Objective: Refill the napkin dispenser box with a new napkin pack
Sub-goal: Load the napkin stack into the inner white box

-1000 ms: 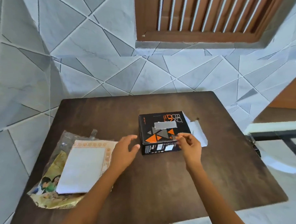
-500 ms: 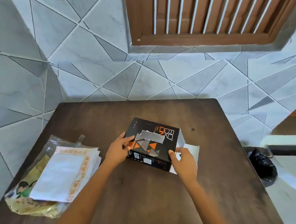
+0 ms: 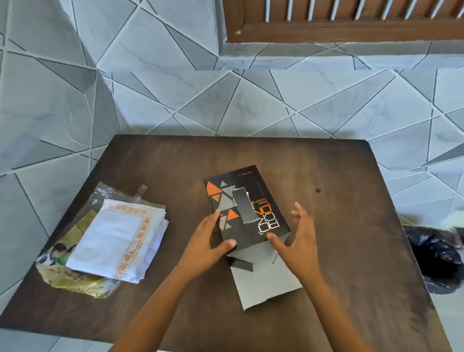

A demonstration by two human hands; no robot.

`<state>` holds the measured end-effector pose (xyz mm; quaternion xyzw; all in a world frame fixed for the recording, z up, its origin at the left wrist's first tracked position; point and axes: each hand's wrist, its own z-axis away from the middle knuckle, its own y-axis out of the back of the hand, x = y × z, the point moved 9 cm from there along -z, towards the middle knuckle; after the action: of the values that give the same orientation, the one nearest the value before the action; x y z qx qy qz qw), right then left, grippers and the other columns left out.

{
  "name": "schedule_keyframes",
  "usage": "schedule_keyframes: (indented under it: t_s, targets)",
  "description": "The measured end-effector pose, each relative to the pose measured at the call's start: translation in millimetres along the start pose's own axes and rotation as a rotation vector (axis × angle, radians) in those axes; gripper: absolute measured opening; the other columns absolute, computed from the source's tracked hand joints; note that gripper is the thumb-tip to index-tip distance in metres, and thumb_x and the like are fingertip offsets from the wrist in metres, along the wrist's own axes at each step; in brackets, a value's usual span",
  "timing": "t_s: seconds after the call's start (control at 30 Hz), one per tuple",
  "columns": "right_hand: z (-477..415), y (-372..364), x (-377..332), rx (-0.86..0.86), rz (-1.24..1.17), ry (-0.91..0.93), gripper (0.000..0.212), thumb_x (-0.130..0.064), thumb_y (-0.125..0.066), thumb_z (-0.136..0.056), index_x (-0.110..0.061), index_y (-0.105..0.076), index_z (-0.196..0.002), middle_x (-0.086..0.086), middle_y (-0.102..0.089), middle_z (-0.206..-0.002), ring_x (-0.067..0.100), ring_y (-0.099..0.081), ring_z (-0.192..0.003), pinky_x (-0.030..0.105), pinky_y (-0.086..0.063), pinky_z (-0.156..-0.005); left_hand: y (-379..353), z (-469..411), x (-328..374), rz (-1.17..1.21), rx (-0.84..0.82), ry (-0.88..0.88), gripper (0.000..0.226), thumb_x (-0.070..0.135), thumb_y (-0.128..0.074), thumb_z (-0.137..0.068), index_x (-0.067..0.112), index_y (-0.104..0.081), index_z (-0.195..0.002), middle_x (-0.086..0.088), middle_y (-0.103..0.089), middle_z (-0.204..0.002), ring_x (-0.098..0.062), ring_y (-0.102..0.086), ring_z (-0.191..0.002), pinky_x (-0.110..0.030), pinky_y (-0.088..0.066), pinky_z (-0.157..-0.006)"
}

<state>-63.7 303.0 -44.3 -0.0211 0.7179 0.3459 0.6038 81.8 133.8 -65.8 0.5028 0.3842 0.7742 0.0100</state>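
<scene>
Dark wood: the table (image 3: 328, 278) fills the head view, set against a grey tiled wall (image 3: 150, 74).
Dispenser box: black box (image 3: 246, 207) with orange triangles lies near the table's middle; its grey end flap (image 3: 264, 285) lies open on the wood, toward the person.
Left hand (image 3: 207, 242): thumb and fingers rest on the box's near left corner, touching it.
Right hand (image 3: 300, 244): fingers spread, forefinger touching the box's near right edge, not closed on anything.
Napkin pack: white napkins (image 3: 116, 236) with orange border lie on a torn wrapper (image 3: 72, 277), well left of the box.
Floor: black bag (image 3: 433, 258) beside the table.
</scene>
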Motion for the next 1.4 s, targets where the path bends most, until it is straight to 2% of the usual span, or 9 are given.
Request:
schedule_keyframes:
  t_s: [0.13, 0.33, 0.53, 0.73, 0.87, 0.97, 1.1, 1.3, 1.4]
  targets:
    - [8, -40, 17, -0.384, -0.079, -0.134, 0.083, -0.008, -0.066, -0.078, -0.024, -0.017, -0.142, -0.006, -0.048, -0.126, 0.012, -0.050, -0.108, 0.019, -0.050, -0.079, -23, 18, -2, -0.001, -0.114, -0.027, 0.119, 0.052, -0.074, -0.064, 0.029, 0.009, -0.147, 0.006, -0.001, -0.158, -0.013, -0.003, -0.146, -0.042, -0.021, -0.118]
    - [6, -25, -6, -0.082, 0.055, -0.038, 0.045, 0.000, -0.056, -0.081, -0.013, -0.055, -0.124, 0.007, -0.068, -0.111, 0.018, -0.063, -0.099, 0.025, -0.046, -0.087, -2, 15, 0, 0.041, -0.030, 0.001, 0.113, 0.040, -0.075, -0.071, 0.030, 0.008, -0.146, 0.000, -0.024, -0.153, -0.017, -0.032, -0.137, -0.039, -0.033, -0.111]
    - [-18, -7, -61, -0.034, 0.247, -0.077, 0.018, -0.013, -0.057, -0.079, -0.004, -0.070, -0.088, 0.017, -0.072, -0.081, 0.031, -0.064, -0.077, 0.032, -0.049, -0.069, 63, 9, 39, 0.133, 0.089, -0.087, 0.095, 0.029, -0.075, -0.074, 0.028, -0.012, -0.146, 0.003, -0.037, -0.148, -0.018, -0.039, -0.134, -0.039, -0.035, -0.110]
    - [-34, -10, -110, -0.304, 0.469, -0.110, 0.044, -0.009, -0.054, -0.077, -0.013, -0.022, -0.047, 0.003, -0.023, -0.048, 0.016, -0.024, -0.044, 0.022, -0.020, -0.036, 80, 3, 72, -0.228, 0.015, -0.123, 0.102, 0.039, -0.073, -0.074, 0.036, 0.000, -0.146, -0.003, -0.016, -0.156, -0.027, -0.038, -0.133, -0.040, -0.041, -0.101]
    - [-37, -3, -120, -0.407, 0.475, -0.148, 0.035, -0.011, -0.058, -0.077, -0.008, -0.039, -0.047, 0.007, -0.036, -0.053, 0.019, -0.035, -0.047, 0.022, -0.025, -0.042, 95, 1, 77, -0.206, -0.029, -0.142, 0.082, 0.022, -0.061, -0.080, 0.031, -0.013, -0.146, -0.007, -0.029, -0.151, -0.028, -0.040, -0.131, -0.037, -0.039, -0.102]
    - [-40, 7, -125, -0.439, 0.367, -0.149, 0.016, -0.008, -0.063, -0.077, 0.003, -0.067, -0.088, 0.019, -0.064, -0.082, 0.023, -0.056, -0.072, 0.025, -0.044, -0.055, 122, -8, 80, -0.012, -0.016, -0.105, 0.056, 0.007, -0.051, -0.085, 0.022, -0.039, -0.137, -0.010, -0.050, -0.136, -0.021, -0.052, -0.116, -0.031, -0.043, -0.093]
    - [-46, 21, -121, -0.380, 0.204, -0.141, 0.033, -0.001, -0.065, -0.075, -0.006, -0.065, -0.107, 0.014, -0.067, -0.104, 0.023, -0.062, -0.089, 0.035, -0.051, -0.079, 137, -21, 69, 0.175, -0.065, -0.026, 0.039, -0.002, -0.046, -0.088, 0.016, -0.056, -0.121, -0.009, -0.060, -0.122, -0.016, -0.058, -0.091, -0.025, -0.049, -0.069]
    - [-52, 38, -125, -0.004, 0.182, 0.079, 0.037, -0.011, -0.066, -0.079, -0.014, -0.059, -0.115, 0.007, -0.061, -0.121, 0.022, -0.056, -0.105, 0.026, -0.043, -0.083, 152, -30, 57, 0.174, 0.201, -0.052, 0.028, 0.010, -0.058, -0.087, 0.020, -0.058, -0.114, -0.005, -0.059, -0.121, -0.019, -0.055, -0.099, -0.031, -0.048, -0.080]
    - [-49, 31, -122, 0.099, 0.480, 0.188, 0.040, -0.024, -0.064, -0.082, -0.015, -0.056, -0.121, 0.012, -0.045, -0.141, 0.033, -0.038, -0.131, 0.043, -0.035, -0.104, 149, -29, 68, -0.020, 0.288, -0.141, 0.024, 0.008, -0.059, -0.086, 0.017, -0.064, -0.108, -0.005, -0.058, -0.124, -0.017, -0.054, -0.103, -0.027, -0.043, -0.087]
